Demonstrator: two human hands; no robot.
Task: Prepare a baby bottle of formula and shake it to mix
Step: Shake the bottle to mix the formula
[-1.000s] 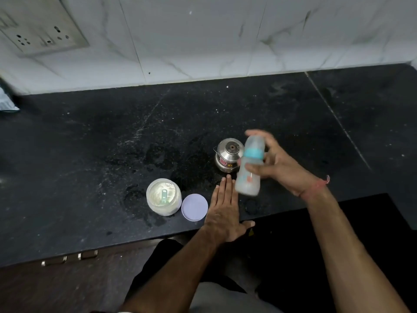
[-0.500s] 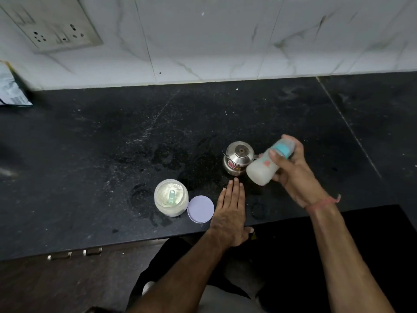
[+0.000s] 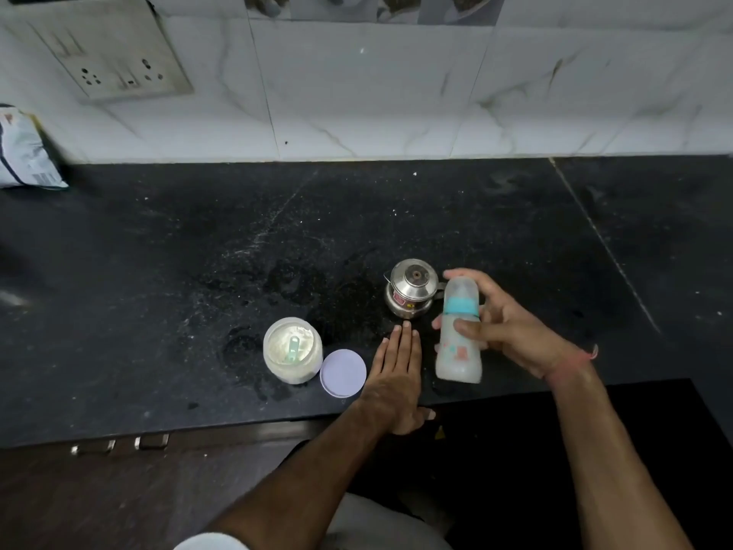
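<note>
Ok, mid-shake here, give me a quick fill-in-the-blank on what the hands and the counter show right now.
1. The baby bottle is gripped by the ____ hand.
2. The left hand lies ____ on the black counter.
3. The purple lid lies beside the open formula jar, which holds a ____.
4. Behind the left hand's fingertips stands a small ____ pot.

Missing: right; flat; scoop; steel

Head view, looking down at near counter (image 3: 166, 271)
</note>
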